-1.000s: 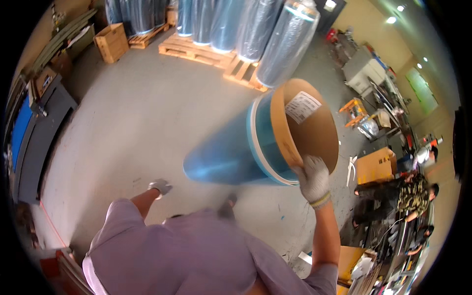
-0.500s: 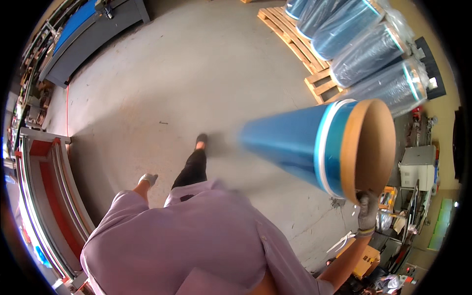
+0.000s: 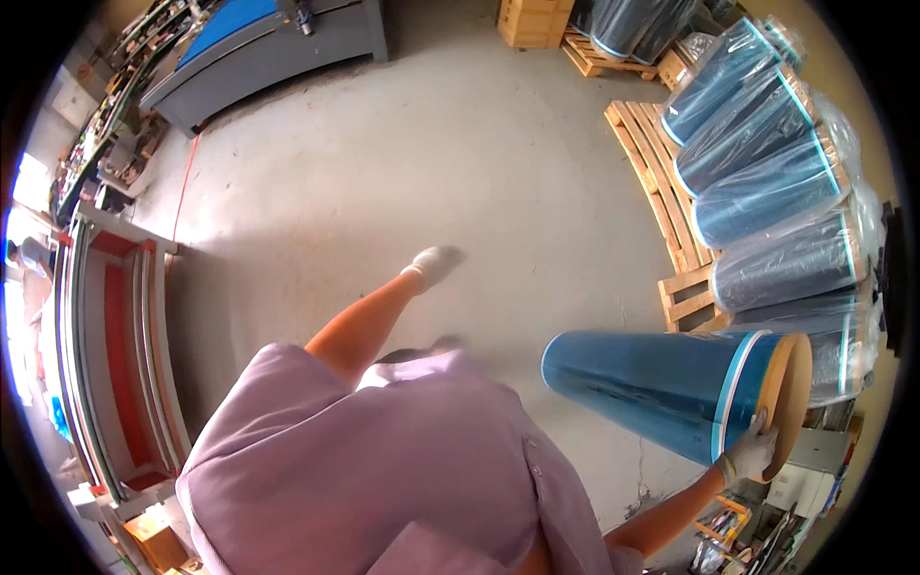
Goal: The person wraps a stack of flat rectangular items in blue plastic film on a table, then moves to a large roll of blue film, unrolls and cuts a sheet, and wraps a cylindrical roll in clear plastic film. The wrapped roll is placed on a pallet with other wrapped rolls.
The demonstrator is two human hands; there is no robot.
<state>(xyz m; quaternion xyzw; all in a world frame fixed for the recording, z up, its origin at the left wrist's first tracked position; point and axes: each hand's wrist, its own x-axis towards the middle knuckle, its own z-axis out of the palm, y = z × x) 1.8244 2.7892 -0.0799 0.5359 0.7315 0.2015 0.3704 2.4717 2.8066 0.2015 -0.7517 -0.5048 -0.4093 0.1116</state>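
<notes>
A large roll of blue film (image 3: 642,383) with a thick brown cardboard core (image 3: 792,383) lies tilted on my right side. My right hand (image 3: 750,450), in a pale work glove, grips the near rim of the core, with the thumb over the edge. A white band circles the roll close to that end. Out in front of my body swings my left hand (image 3: 433,266), also gloved. It holds nothing, and its slightly blurred fingers look loosely apart. Whether the far end of the roll touches the floor, I cannot tell.
Plastic-wrapped blue rolls (image 3: 767,192) stand along the right on wooden pallets (image 3: 647,182). Cardboard boxes (image 3: 533,21) are at the back. A grey machine with a blue top (image 3: 268,72) stands far left, and a red-and-grey frame (image 3: 120,335) is close on my left. Grey concrete floor lies between.
My left hand has swung forward and to the right. The roll, still gripped by my right hand, now sits lower and farther right in view. More pallets and wrapped rolls have come into sight.
</notes>
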